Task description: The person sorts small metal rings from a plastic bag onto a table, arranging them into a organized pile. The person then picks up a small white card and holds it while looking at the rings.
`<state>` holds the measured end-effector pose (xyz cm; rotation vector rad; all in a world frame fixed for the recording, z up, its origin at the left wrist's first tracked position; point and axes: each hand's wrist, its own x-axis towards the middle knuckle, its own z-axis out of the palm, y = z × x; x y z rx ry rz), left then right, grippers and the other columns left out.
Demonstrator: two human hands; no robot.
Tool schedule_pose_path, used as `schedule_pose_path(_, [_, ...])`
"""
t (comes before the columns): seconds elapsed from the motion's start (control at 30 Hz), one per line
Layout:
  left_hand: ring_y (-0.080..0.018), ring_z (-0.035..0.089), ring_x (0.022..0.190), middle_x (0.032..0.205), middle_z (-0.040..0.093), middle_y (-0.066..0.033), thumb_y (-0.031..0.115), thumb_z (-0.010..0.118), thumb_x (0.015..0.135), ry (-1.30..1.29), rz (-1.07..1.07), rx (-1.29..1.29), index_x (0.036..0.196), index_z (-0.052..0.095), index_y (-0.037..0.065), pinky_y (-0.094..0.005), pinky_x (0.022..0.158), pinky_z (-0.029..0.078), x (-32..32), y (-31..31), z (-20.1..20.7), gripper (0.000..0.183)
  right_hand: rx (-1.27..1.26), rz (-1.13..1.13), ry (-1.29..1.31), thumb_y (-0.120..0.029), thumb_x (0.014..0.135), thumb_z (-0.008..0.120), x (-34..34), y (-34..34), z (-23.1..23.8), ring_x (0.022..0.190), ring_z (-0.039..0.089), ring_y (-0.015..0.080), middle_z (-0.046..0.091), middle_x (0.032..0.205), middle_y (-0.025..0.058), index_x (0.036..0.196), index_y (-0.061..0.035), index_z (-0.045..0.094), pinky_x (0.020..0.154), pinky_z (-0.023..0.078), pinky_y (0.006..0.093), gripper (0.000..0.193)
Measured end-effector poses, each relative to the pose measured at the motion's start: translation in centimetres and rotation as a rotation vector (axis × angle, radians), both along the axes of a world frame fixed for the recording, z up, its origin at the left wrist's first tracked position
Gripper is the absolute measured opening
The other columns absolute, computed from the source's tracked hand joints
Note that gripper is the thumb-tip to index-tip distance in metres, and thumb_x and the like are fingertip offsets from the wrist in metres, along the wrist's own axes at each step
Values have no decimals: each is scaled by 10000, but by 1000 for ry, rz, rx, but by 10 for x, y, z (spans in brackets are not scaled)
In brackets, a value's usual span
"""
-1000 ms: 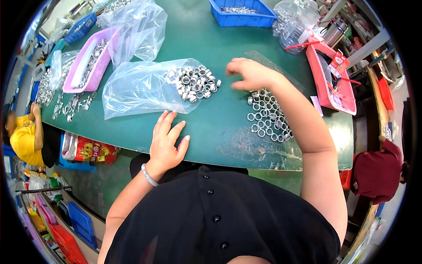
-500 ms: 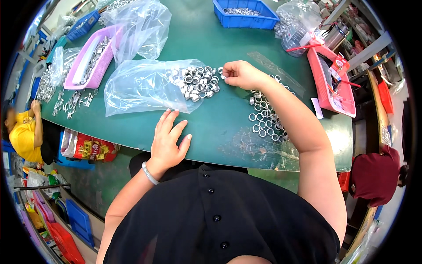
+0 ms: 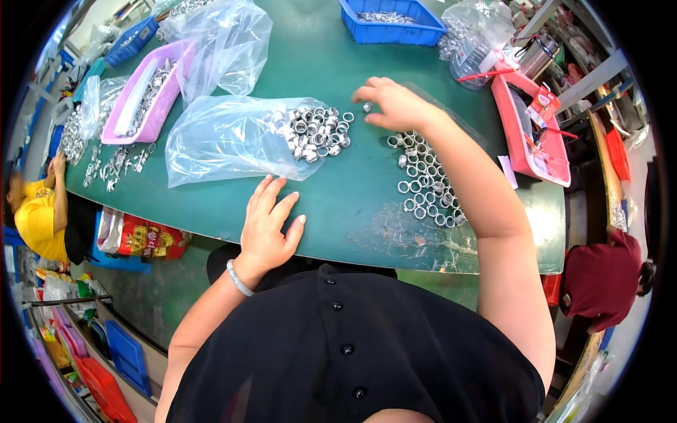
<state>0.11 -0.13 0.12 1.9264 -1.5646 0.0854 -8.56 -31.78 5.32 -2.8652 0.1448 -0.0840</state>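
Silver metal rings [image 3: 314, 134] lie heaped at the mouth of a clear plastic bag [image 3: 218, 137] on the green table [image 3: 331, 204]. More rings [image 3: 427, 183] lie flat, side by side, partly beneath my right forearm. Just beyond the heap, my right hand [image 3: 395, 106] hovers with thumb and fingers apart. A small silver ring [image 3: 367, 107] shows between its fingertips, apparently on the tabletop and not gripped. My left hand [image 3: 270, 222], a pale bangle [image 3: 240, 279] on its wrist, rests flat and open at the table's near edge, just below the bag.
A lilac basket [image 3: 159, 106] of metal parts stands at left, beside another plastic bag [image 3: 229, 49]. At the back is a blue tray [image 3: 395, 32]; at right, a pink basket [image 3: 518, 134]. People in yellow [image 3: 42, 218] and maroon [image 3: 603, 282] are at the sides.
My right hand has drawn slightly away from the heap, and its pinched fingers have spread. One ring now lies at the heap's right edge. My left hand stays in place.
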Motion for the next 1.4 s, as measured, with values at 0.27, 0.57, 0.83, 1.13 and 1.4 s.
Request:
schedule_pose_path(0.27, [-428,442,1205,1230,509,-220,109,678,737,0,-1,-4,1048,610,-6,-464,979,383,0,0,0,338,129,74,53,-146,754,682,13,0,-17,1056,509,294,550,1017,107,1103,-140,616,900,432,397,355])
schedule_pose_path(0.57, [-421,437,1210,1239,504,-215,116,675,740,6,-4,-3,1050,609,-7,-464,980,378,0,0,-1,340,232,24,71,-133,756,666,-8,-4,-13,861,570,291,557,899,103,954,-79,605,757,468,376,214])
schedule_pose_path(0.83, [-413,429,1214,1252,494,-213,137,669,751,-3,-8,2,1059,606,-2,-466,977,372,1,2,-2,345,54,-8,459,-163,684,695,-28,1,17,924,567,292,578,952,117,953,-60,600,811,462,379,304])
schedule_pose_path(1.13, [-411,433,1210,1248,496,-211,134,673,748,7,-9,-9,1060,603,-3,-468,982,368,2,1,-3,348,430,-164,17,-152,748,635,20,30,-17,837,620,304,642,887,153,1017,-40,616,757,491,392,293])
schedule_pose_path(1.4, [-407,437,1209,1248,500,-209,137,674,747,0,-4,-7,1062,603,-3,-466,981,370,1,2,-2,352,292,-126,62,-129,696,608,28,33,-18,799,623,309,652,835,155,916,-21,634,712,494,391,247])
